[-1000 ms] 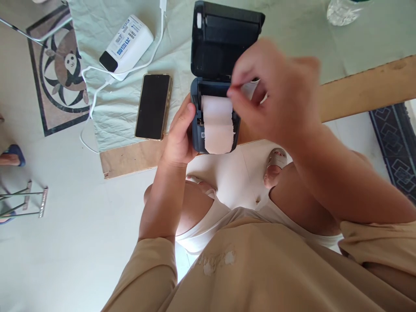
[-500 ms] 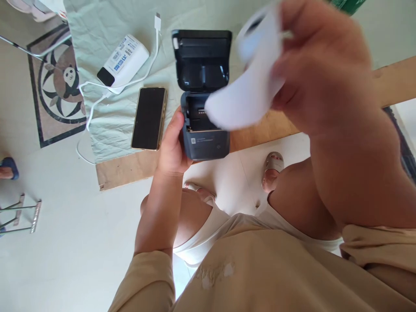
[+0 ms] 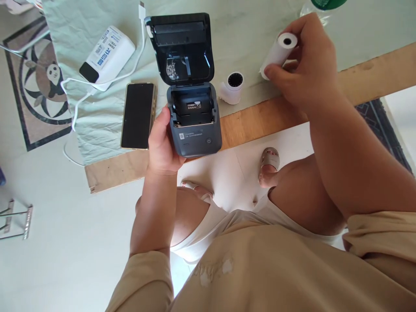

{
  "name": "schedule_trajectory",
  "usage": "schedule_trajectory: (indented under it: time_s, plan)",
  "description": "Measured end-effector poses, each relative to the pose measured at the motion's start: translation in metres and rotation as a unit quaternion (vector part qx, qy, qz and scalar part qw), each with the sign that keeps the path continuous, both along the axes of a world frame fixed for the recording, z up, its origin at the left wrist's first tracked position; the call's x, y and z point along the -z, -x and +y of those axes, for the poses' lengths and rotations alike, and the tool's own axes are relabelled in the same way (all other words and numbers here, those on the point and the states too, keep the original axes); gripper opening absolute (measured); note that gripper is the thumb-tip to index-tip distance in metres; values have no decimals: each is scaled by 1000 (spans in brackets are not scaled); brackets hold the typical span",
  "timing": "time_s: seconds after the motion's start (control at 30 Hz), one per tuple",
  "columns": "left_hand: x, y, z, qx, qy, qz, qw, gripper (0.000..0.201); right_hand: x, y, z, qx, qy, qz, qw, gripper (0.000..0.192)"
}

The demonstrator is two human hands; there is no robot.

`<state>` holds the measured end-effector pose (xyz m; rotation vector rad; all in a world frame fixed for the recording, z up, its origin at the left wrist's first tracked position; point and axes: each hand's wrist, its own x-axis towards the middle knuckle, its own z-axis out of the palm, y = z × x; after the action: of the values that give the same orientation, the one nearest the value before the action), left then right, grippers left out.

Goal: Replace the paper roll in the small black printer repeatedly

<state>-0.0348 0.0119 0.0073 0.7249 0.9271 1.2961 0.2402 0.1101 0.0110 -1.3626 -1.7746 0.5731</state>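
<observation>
Your left hand (image 3: 162, 145) grips the left side of the small label printer (image 3: 195, 123), fingers wrapped against its body. The printer lid stands open and its paper bay shows no roll. Right of the printer, your right hand (image 3: 305, 73) has its fingers clamped on a white paper roll (image 3: 278, 54). A second roll (image 3: 231, 87) lies just right of the printer. A phone (image 3: 138, 115) lies just left of it.

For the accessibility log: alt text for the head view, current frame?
A person's left hand steadies a small dark printer with its lid open and paper bay empty, while the right hand holds a white paper roll above the table. Another roll, a phone and a power bank lie nearby.
</observation>
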Motion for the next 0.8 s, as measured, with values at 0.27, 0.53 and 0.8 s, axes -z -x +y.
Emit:
schedule_trajectory:
  time_s: [0.27, 0.53, 0.8]
  plan:
    - [2, 1, 0, 11, -8, -26, 1000, 39, -25, 7, -22, -42, -137, -60, 988, 45]
    - [-5, -3, 0, 17, 17, 8, 1000, 40, 4, 57, -32, -101, -61, -121, 986, 47]
    - [-6, -1, -3, 10, 27, -3, 1000, 32, -11, 71, -27, -85, 162, 201, 962, 55]
